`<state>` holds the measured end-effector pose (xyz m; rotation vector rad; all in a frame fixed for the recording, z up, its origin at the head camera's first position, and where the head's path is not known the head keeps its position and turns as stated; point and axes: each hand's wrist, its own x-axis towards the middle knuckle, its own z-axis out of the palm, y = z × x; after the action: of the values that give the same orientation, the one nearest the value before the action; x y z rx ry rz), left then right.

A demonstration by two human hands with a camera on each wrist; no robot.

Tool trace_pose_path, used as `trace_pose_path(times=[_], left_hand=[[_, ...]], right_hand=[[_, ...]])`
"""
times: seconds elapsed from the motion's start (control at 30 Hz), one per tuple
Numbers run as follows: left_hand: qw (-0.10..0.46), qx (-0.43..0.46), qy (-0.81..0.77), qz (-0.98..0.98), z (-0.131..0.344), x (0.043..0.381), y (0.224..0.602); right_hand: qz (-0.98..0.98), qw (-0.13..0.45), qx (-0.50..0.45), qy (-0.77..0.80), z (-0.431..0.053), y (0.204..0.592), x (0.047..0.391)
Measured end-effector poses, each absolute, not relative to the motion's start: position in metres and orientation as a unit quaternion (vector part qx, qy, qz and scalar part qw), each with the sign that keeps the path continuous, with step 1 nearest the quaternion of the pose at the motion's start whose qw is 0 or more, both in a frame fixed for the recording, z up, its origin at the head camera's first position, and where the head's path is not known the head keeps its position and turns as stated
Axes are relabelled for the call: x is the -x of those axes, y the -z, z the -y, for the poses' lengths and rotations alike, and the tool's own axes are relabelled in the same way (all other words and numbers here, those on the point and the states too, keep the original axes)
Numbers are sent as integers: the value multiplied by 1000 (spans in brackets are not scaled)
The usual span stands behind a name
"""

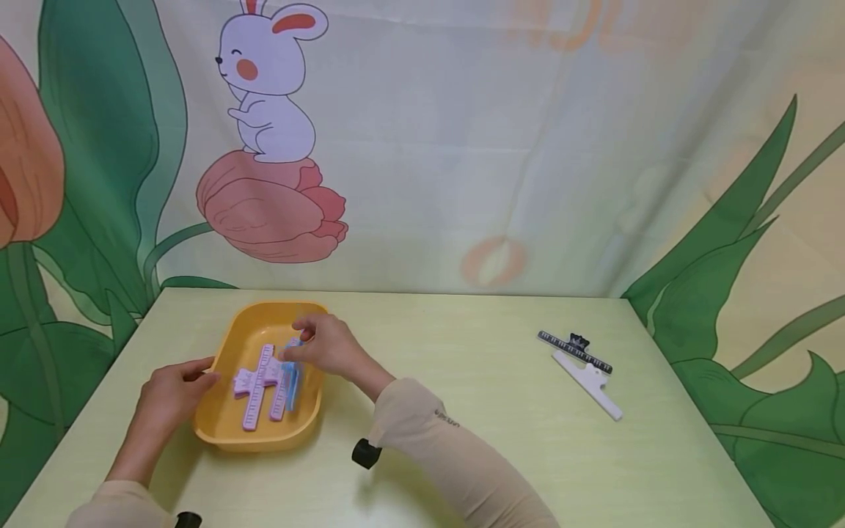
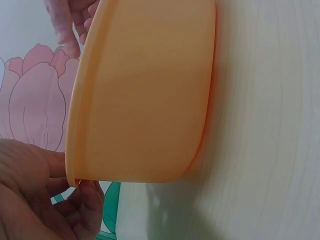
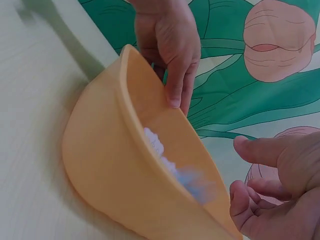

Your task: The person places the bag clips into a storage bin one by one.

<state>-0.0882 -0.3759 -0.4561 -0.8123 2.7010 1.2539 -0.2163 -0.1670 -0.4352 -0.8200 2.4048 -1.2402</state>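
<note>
On the left of the table stands a deep yellow plastic tray [image 1: 214, 422]. My left hand [image 1: 168, 396] grips its left rim, thumb on the inside and fingers beneath the edge, as the left wrist view shows. Inside lie two purple ruler clips [image 1: 258, 389] with printed scale marks, side by side. A blue clip [image 1: 290, 392], motion-blurred, is beside them, below my right hand [image 1: 326, 345]. That hand hovers over the tray's right side; in the right wrist view its thumb and fingers are apart, and the blurred blue clip [image 3: 195, 184] is clear of them.
A black ruler clip [image 1: 574, 352] and a white clip [image 1: 590, 385] lie close together on the right of the pale wooden table [image 1: 462, 381]. Behind the table hangs a cloth [image 1: 422, 147] printed with a rabbit, tulips and leaves.
</note>
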Motion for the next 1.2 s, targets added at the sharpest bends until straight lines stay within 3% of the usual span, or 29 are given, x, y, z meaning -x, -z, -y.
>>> trace_pose_path(times=[0.6,1.2], left_hand=[[33,274,-406,-871,374,90,453],[33,269,-400,-876,374,89,452]], right_hand=[[-837,162,289,437,160,436,219],[-791,146,337,488,149,389,221]])
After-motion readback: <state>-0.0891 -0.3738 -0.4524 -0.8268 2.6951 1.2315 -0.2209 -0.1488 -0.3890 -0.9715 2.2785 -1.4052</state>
